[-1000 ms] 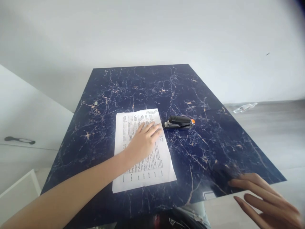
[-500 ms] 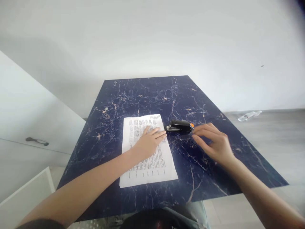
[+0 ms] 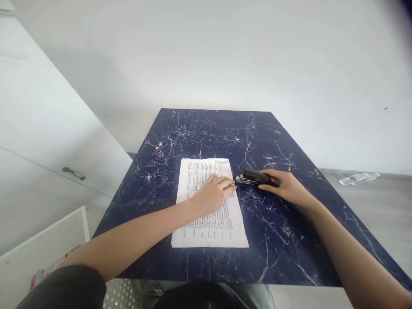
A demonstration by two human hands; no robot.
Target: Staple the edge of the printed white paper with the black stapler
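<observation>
A white sheet of printed paper (image 3: 206,214) lies on the dark blue marbled table (image 3: 209,128). My left hand (image 3: 214,195) rests flat on the sheet near its top right corner, fingers stretched out. Just to the right of the paper is a black stapler (image 3: 254,177) with an orange end. My right hand (image 3: 286,186) is wrapped around the stapler's right end, fingers closed on it. The stapler still touches the table.
A white cabinet with a dark handle (image 3: 73,173) stands to the left. A small pale scrap (image 3: 160,144) lies on the table's far left. A clear plastic bottle (image 3: 355,178) lies on the grey floor at right. A white wall is behind.
My right hand came up from the table's near right edge, reached across, and closed on the stapler. My left hand stayed flat on the paper. The camera view shifted slightly.
</observation>
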